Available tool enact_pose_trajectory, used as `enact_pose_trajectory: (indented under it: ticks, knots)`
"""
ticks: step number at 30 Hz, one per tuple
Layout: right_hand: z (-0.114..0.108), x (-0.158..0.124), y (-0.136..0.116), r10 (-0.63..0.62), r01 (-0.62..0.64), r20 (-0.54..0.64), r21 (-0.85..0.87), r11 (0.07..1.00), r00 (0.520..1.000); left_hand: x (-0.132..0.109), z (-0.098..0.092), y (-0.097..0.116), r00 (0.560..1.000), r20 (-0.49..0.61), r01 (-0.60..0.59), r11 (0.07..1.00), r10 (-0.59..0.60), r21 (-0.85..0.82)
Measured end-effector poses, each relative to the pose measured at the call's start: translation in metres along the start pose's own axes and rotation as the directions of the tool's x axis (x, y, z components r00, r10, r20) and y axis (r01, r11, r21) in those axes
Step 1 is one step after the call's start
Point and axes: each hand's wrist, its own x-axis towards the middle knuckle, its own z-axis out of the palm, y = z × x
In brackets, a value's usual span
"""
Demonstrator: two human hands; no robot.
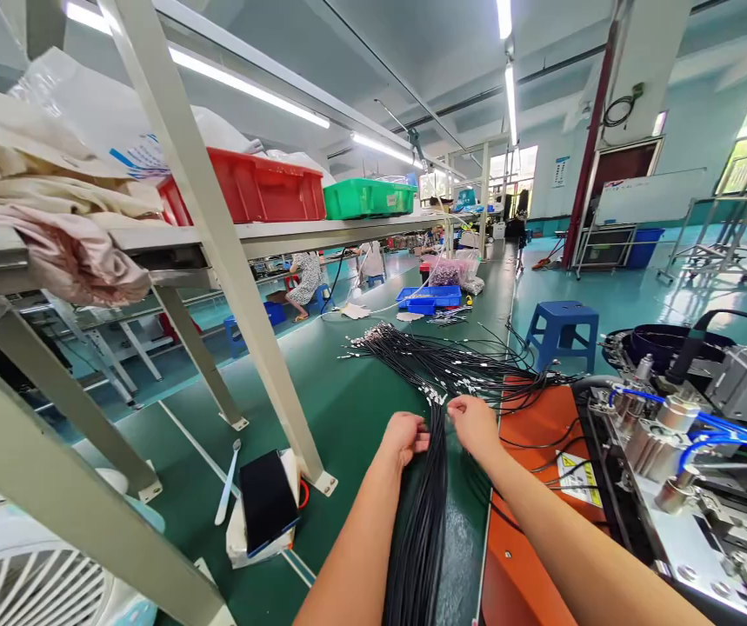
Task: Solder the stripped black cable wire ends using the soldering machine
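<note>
Head view: I look down on a long, flat, green-topped table [327, 404], with a thick bundle of thin black cables [430, 487] lying straight in front of me. The bundle's long axis runs from the bottom of the view away toward the table's far end, and its head, a cluster of small white connector tips [435, 396], lies between my hands and slightly beyond them.

My bare right hand [474, 428] is the nearer one to those tips. It comes in from the right with the wrist bent inward, thumb and fingertips drawn together just beside the white ends; I cannot tell whether a cable is pinched there. My bare left hand [407, 439] sits at the bundle's left flank, palm turned inward, fingers loosely curled and not wrapped round the cables; whether the fingertips brush them is unclear.

My left forearm rises from the bottom middle; my right one slants in from the lower right corner, passing over a flat orange metal plate [530, 530] along the table's right side. Beyond my hands, a loose spread of more black cables with white ends [405, 348] fans toward the table's far end and right edge.
</note>
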Motion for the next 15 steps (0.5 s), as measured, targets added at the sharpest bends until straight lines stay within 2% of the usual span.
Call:
enact_pose_trajectory:
  ticks: [3,6,8,10,11,15]
  knots:
    - [-0.029,-0.004,-0.017,-0.069,0.072,-0.077,0.034,0.997,0.995,-0.012,-0.001,0.021,0.990,-0.035,-0.137,0.990,0.136,-0.021]
    - [-0.054,-0.013,-0.043,-0.199,0.199,-0.009,0.120,0.973,0.980,-0.034,0.017,0.038,0.975,0.065,-0.209,0.977,0.212,-0.048]
    - [-0.067,-0.025,-0.060,-0.283,0.276,0.026,0.151,0.949,0.959,-0.055,0.036,0.042,0.958,0.227,-0.164,0.984,0.177,-0.072]
    - [-0.078,-0.044,-0.074,-0.341,0.337,0.009,0.124,0.933,0.940,-0.075,0.054,0.042,0.912,0.392,-0.085,0.989,0.125,-0.118]
    - [-0.083,-0.054,-0.079,-0.372,0.370,-0.007,0.094,0.924,0.928,-0.084,0.061,0.042,0.891,0.439,-0.064,0.988,0.120,-0.139]
    - [-0.103,-0.099,-0.088,-0.527,0.528,0.016,-0.035,0.849,0.849,-0.109,0.078,0.044,0.865,0.473,-0.110,0.984,0.166,-0.143]
